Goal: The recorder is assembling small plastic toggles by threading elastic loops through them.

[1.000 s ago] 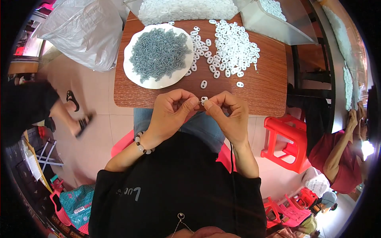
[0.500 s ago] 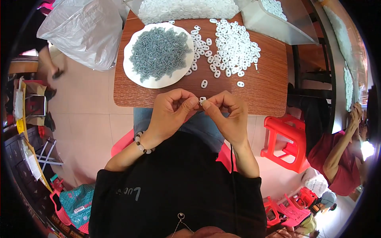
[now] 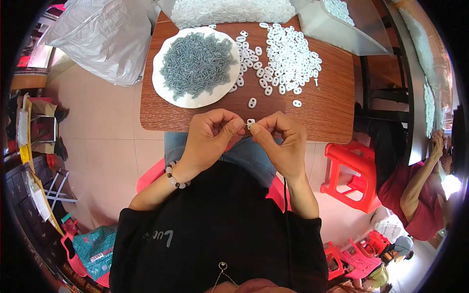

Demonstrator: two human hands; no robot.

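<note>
Just past the table's near edge, my right hand (image 3: 279, 144) pinches a small white oval plastic piece with holes (image 3: 250, 122) between thumb and fingertips. My left hand (image 3: 215, 139) is closed in a pinch right beside it; what its fingertips hold is too small to make out. Beyond my hands, a white scalloped plate (image 3: 161, 90) bears a heap of small grey spring-like pieces (image 3: 198, 63). To its right lies a loose pile of white two-holed oval pieces (image 3: 290, 56). Two single ovals rest nearer me, one of them upright-turned (image 3: 252, 102) and the other lying crosswise (image 3: 297, 103).
Clear-walled bins of white pieces (image 3: 232, 12) stand along the table's far side. A large whitish plastic bag (image 3: 105, 44) is at the far left. Right of me are a red stool (image 3: 349, 173) and another person's arm (image 3: 415, 183) at a neighbouring table.
My hands hold nearly the same pose around the white oval piece. A passer-by's leg at the far left has gone out of view.
</note>
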